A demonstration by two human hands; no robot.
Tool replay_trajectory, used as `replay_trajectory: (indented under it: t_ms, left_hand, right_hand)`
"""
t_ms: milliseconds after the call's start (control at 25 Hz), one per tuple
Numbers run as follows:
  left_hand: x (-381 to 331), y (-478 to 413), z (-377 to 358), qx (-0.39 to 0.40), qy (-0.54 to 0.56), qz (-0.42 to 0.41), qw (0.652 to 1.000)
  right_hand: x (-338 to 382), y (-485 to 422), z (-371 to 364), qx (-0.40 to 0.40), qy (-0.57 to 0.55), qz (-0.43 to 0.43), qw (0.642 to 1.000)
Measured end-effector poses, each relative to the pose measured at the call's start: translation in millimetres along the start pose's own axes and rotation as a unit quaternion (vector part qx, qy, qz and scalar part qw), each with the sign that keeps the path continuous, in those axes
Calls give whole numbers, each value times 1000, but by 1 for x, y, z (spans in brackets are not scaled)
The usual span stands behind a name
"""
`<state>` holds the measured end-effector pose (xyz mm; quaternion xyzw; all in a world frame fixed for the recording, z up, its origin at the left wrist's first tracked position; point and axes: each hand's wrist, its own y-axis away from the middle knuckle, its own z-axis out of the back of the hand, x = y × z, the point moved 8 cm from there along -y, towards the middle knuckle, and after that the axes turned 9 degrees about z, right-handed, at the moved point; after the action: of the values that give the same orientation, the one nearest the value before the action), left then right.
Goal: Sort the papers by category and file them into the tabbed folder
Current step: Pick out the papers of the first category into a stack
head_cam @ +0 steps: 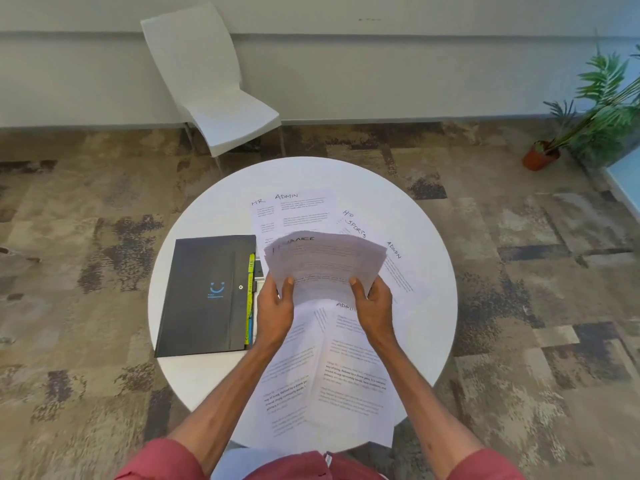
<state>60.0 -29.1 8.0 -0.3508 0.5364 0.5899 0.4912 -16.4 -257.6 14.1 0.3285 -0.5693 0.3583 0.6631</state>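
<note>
As you stand over the round white table (429, 306), you hold a fanned sheaf of papers (325, 261) above it in both hands; the handwritten heading on its top sheet is blurred. Your left hand (275, 308) pinches the sheaf's near left corner, thumb on top and fingers curled underneath. Your right hand (375, 308) pinches the near right corner the same way. Just left of your left fingers the black tabbed folder (204, 296) lies closed and flat, with its yellow-green tabs (250, 299) along the edge nearest that hand. Beyond your fingertips lie sheets headed HR and ADMIN (301, 211). Beyond your right fingers are sheets marked SPORTS and ADMIN (398, 268). Beneath your wrists more printed pages (349, 362) overlap, one of them headed ADMIN, and they reach past the table's near rim.
</note>
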Motion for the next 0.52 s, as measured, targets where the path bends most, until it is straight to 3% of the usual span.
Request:
replay_trajectory:
  t_ms: [200, 520]
  left_hand:
    - [29, 19, -5, 27, -45, 28, 998]
    - [36, 5, -15, 52, -62, 51, 995]
  right_hand:
    - [-39, 21, 7, 14, 46, -68, 996]
    - [-52, 15, -1, 53, 68, -68, 994]
